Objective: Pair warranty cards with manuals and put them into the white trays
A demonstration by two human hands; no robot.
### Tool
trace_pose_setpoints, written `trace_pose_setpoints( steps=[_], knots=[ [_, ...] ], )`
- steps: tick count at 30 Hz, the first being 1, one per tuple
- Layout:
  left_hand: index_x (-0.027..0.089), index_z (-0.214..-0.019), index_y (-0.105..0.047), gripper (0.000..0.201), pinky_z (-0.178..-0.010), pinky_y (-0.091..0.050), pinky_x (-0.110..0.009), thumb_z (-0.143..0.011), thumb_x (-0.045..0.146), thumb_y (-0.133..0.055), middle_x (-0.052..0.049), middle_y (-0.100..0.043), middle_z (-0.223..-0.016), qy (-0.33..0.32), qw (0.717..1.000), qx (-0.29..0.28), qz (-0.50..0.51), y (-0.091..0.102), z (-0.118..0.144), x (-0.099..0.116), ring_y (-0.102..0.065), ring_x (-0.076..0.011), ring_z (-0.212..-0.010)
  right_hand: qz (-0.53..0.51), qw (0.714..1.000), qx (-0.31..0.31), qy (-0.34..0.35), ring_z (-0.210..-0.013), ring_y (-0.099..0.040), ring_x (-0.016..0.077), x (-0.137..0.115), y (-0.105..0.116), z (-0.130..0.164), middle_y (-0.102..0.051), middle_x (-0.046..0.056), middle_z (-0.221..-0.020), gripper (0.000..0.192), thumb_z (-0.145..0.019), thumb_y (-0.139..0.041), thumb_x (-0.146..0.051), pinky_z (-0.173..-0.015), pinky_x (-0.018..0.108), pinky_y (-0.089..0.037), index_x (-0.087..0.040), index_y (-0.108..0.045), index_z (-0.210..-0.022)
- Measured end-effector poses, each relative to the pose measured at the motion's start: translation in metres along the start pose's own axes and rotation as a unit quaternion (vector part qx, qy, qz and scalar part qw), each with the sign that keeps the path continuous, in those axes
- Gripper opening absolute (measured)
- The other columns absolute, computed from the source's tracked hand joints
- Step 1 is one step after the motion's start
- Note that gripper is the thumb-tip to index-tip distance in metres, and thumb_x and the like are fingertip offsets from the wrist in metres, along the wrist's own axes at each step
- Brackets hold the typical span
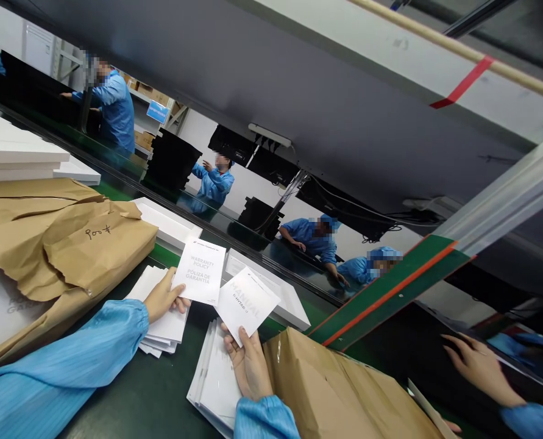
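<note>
My left hand (164,299) holds a white warranty policy booklet (200,271) lifted above a stack of the same booklets (159,332) on the dark green bench. Next to it, my right hand (249,361) grips a white manual leaflet (246,302) by its lower corner, over a second stack of manuals (214,384). The two raised papers almost touch. Both my sleeves are light blue.
Crumpled brown paper wrapping (65,244) lies at the left, another brown paper bundle (344,390) at the right. White foam trays (170,222) sit behind the stacks. Another person's hand (476,366) rests at the far right. Several people in blue work across a black conveyor line.
</note>
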State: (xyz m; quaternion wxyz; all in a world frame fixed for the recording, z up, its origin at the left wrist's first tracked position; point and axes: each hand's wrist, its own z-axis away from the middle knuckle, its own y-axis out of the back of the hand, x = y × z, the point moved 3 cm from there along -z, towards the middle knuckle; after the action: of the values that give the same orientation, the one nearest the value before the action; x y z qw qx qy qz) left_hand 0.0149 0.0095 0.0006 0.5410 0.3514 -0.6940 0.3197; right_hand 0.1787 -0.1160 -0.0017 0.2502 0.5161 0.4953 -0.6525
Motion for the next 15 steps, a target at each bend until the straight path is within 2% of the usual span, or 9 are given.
trace_pose_setpoints(
  steps=[5,8,11,15],
  knots=[
    [0.019,-0.092,-0.029,0.025,-0.041,-0.037,-0.020,-0.072,0.031,-0.039,0.003,-0.058,-0.050,0.020,0.997,0.023,-0.067,-0.0015,0.0037,-0.0023,-0.055,-0.0126,-0.040,0.021,1.000,-0.001,0.019,-0.062,-0.053,0.0106,-0.0012,-0.0031,0.0040,-0.059,0.003,-0.080,0.048,-0.068,-0.056,-0.033,-0.054,0.021,-0.041,-0.024,-0.036,-0.110],
    [0.019,-0.090,-0.031,0.025,-0.044,-0.039,-0.022,-0.071,0.033,-0.040,0.003,-0.058,-0.050,0.024,0.997,0.031,-0.072,-0.0014,0.0045,-0.0026,-0.056,-0.0141,-0.042,0.072,0.997,0.017,0.031,-0.065,-0.053,0.0126,-0.0011,-0.0045,0.0068,-0.057,0.003,-0.083,0.038,-0.071,-0.052,-0.034,-0.053,0.024,-0.043,-0.023,-0.040,-0.106],
    [0.019,-0.088,-0.031,0.025,-0.045,-0.040,-0.024,-0.071,0.035,-0.040,0.002,-0.059,-0.052,0.031,0.997,0.034,-0.059,-0.0009,0.0050,-0.0012,-0.056,-0.0146,-0.042,0.117,0.992,0.042,0.036,-0.070,-0.053,0.0134,0.0010,-0.0042,0.0075,-0.053,0.004,-0.089,0.030,-0.076,-0.046,-0.032,-0.059,0.028,-0.045,-0.017,-0.044,-0.102],
    [0.019,-0.089,-0.029,0.024,-0.046,-0.039,-0.024,-0.071,0.031,-0.038,0.003,-0.058,-0.051,0.048,0.997,0.034,-0.042,0.0002,0.0045,-0.0011,-0.055,-0.0141,-0.042,0.125,0.990,0.050,0.036,-0.082,-0.050,0.0161,0.0052,-0.0022,0.0051,-0.048,0.006,-0.100,0.028,-0.078,-0.044,-0.029,-0.068,0.035,-0.043,-0.014,-0.045,-0.102]
  ],
)
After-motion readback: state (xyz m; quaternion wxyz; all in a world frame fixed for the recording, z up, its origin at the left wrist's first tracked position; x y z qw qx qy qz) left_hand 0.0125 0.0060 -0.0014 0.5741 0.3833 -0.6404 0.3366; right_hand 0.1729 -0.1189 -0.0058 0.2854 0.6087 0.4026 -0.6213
